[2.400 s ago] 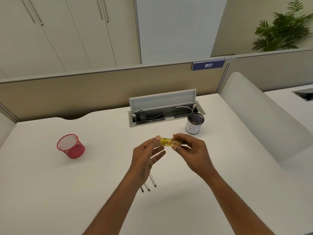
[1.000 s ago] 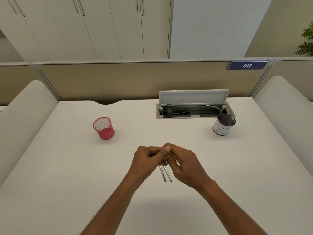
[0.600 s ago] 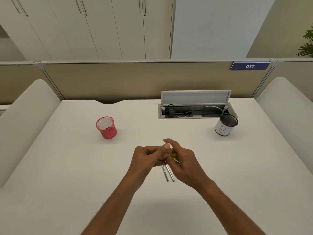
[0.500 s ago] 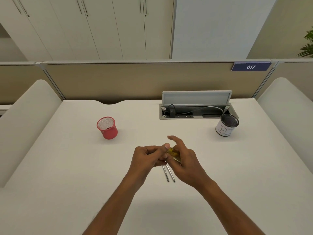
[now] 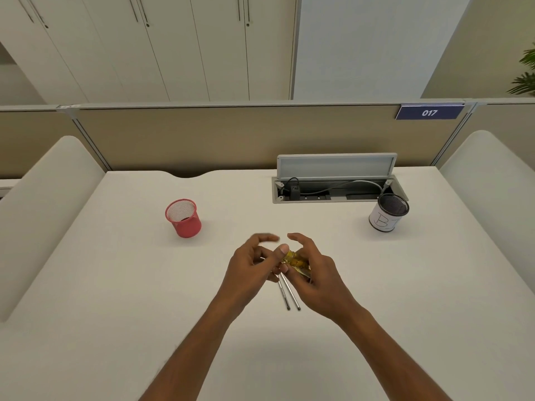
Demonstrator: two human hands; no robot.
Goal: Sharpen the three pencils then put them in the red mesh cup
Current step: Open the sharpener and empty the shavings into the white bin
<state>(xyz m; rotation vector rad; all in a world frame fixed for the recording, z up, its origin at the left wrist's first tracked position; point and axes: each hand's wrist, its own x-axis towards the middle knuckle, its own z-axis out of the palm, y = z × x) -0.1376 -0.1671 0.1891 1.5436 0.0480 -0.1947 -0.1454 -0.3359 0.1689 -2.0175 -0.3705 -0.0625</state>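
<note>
The yellow sharpener (image 5: 297, 262) is in the middle of the picture, up off the table. The right hand (image 5: 317, 274) grips it, with the lower fingers curled round it and the pointer finger lifted above. The left hand (image 5: 250, 267) is right beside it. Its thumb tip touches the end of the sharpener and its pointer finger is up and blurry. I cannot tell if this hand is pinching anything.

Two pencils (image 5: 293, 296) lie side by side on the white table (image 5: 115, 299), just under the hands. A third pencil cannot be seen.

The red mesh cup (image 5: 183, 219) stands to the upper left of the hands, well apart from them. Only its own mesh shows through the open top. A white cup (image 5: 386, 219) with a dark mesh inside stands at the right. Behind it is an open box in the table (image 5: 335, 198) with a black plug (image 5: 294, 193) and a grey cord (image 5: 356, 184) in it.

At the back there is a tan wall (image 5: 202, 137) with a blue sign (image 5: 429, 112) that says 017, then white cupboards (image 5: 173, 47). A green plant (image 5: 526, 73) peeks in at the far right.
</note>
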